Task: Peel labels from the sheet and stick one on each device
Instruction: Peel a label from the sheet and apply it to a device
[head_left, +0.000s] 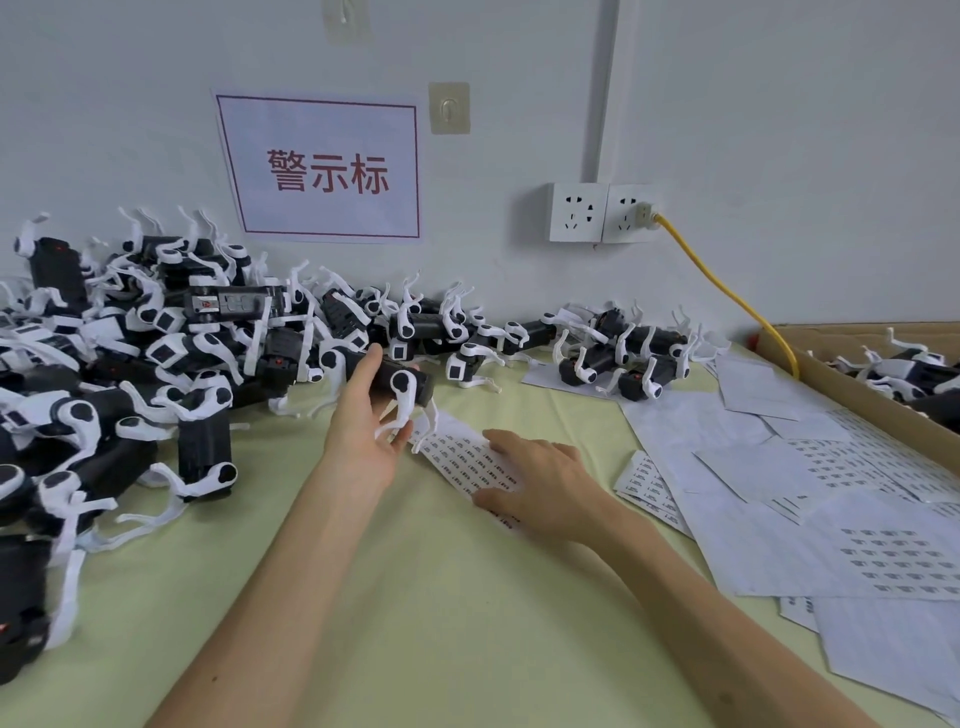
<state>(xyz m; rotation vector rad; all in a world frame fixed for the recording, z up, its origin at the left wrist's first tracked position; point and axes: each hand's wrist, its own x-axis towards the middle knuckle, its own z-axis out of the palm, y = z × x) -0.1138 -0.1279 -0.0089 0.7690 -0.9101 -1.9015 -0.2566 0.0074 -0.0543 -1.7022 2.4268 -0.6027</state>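
My left hand (363, 415) grips a black device with white legs (408, 387), lifted just above the table at centre. Below and right of it lies a white label sheet (457, 457) with rows of small printed labels. On that sheet my right hand (535, 480) rests palm down, fingers pointing left over the labels; I cannot tell whether it pinches one. A large heap of the same black-and-white devices (156, 353) fills the left side of the table. More of these devices (623, 353) lie along the wall at centre right.
Several used and part-used label sheets (831, 493) overlap on the right of the pale green table (415, 597). A cardboard box (852, 384) with more devices stands at far right. A yellow cable (727, 291) runs from a wall socket (602, 213) to the box.
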